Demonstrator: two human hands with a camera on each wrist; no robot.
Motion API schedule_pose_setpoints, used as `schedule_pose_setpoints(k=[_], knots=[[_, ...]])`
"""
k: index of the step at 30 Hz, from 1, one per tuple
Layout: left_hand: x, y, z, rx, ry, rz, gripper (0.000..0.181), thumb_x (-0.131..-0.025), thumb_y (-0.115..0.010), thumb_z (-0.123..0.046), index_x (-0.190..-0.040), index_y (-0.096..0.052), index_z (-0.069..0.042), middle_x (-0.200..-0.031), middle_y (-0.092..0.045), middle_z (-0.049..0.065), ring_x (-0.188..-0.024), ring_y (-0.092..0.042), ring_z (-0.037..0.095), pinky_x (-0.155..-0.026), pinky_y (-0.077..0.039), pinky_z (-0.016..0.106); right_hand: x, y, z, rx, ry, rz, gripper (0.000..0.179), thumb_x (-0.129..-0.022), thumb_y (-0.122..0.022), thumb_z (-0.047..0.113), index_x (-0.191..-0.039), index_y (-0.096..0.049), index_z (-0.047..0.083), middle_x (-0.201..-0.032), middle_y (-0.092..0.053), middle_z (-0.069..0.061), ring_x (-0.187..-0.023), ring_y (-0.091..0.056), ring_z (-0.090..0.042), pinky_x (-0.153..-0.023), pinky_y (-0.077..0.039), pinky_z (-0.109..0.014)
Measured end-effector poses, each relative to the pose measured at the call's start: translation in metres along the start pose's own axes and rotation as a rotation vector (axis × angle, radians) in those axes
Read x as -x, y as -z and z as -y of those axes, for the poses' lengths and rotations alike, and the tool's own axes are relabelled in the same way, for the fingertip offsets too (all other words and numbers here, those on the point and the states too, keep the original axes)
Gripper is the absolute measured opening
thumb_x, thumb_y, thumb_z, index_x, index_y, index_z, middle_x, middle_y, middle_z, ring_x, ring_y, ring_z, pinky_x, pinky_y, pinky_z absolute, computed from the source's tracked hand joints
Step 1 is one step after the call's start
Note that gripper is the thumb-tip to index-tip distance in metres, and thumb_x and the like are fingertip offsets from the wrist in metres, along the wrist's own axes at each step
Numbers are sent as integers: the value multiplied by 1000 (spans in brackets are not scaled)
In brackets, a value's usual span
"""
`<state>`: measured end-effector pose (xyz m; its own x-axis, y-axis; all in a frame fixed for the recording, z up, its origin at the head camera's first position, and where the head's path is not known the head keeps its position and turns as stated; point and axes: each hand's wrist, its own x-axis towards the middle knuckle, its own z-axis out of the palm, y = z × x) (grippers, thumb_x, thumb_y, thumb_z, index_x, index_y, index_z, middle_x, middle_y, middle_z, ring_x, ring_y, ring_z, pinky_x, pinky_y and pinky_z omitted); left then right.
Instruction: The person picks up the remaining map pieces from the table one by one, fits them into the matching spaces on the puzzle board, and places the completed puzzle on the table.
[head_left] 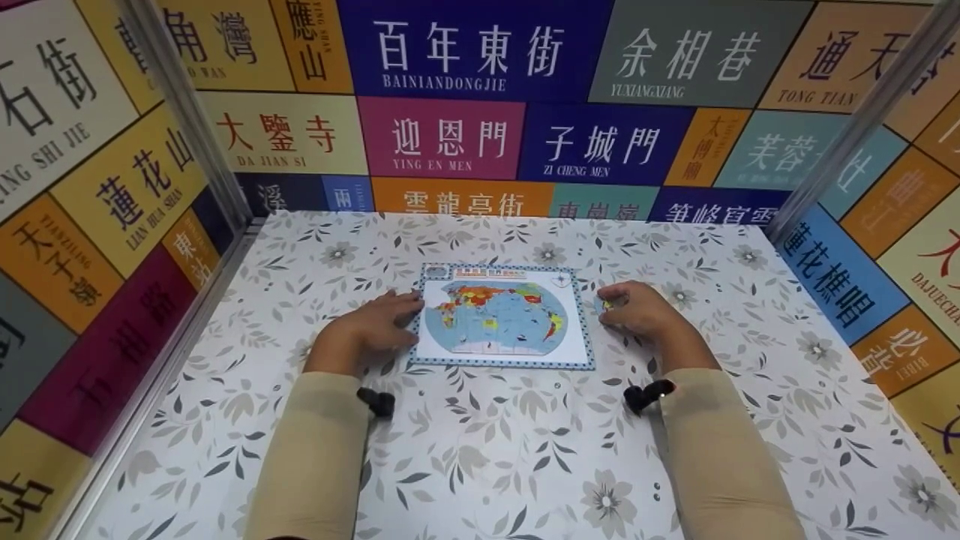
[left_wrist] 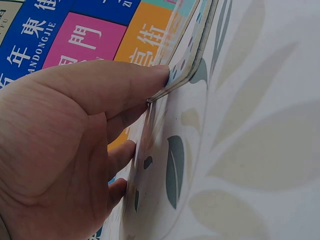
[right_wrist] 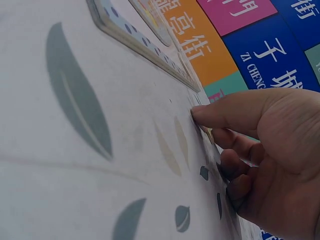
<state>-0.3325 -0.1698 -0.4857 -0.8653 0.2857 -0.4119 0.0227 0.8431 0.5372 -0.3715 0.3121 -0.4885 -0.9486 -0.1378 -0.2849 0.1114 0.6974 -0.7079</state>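
Note:
A flat world map puzzle [head_left: 491, 319] with a dotted blue border lies on the table in the head view. My left hand [head_left: 379, 322] is at its left edge. In the left wrist view the thumb [left_wrist: 135, 80] touches the board's edge near a corner, with the other fingers extended along the tabletop. To the right of the board, my right hand [head_left: 637, 309] pinches a small coloured puzzle piece [head_left: 606, 304] between thumb and fingers, low over the table. In the right wrist view the fingers [right_wrist: 235, 145] mostly hide that piece.
The table [head_left: 480, 450] has a white cover printed with grey leaves and flowers. Panels with large Chinese lettering [head_left: 472, 49] enclose its back and sides, with metal posts [head_left: 847, 127] at the corners. A dark wrist camera [head_left: 649, 396] sits at each sleeve cuff.

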Motion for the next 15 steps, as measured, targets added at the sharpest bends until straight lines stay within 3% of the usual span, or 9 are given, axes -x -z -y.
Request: schedule_pose_setpoints(k=[7,15], knots=[[0,0,2,-10,-24,-12,75,-100,-72,-35,-167,-37,-36,-181,-16,-17,-171,5,25,-137,-3,64,2,0,0,3,1,18,63,-97,-75,18,-156,-55,8,-163,-49,-21,-153,-45,-42,-127,-40,-56],[0,0,1,23,14,-2,76,-100,-73,-37,-166,-37,-41,-180,-15,-20,-171,6,23,-137,-1,65,0,-1,-2,1,2,9,61,-96,-75,17,-153,-57,6,-158,-54,-21,-148,-50,-40,-125,-44,-55]])
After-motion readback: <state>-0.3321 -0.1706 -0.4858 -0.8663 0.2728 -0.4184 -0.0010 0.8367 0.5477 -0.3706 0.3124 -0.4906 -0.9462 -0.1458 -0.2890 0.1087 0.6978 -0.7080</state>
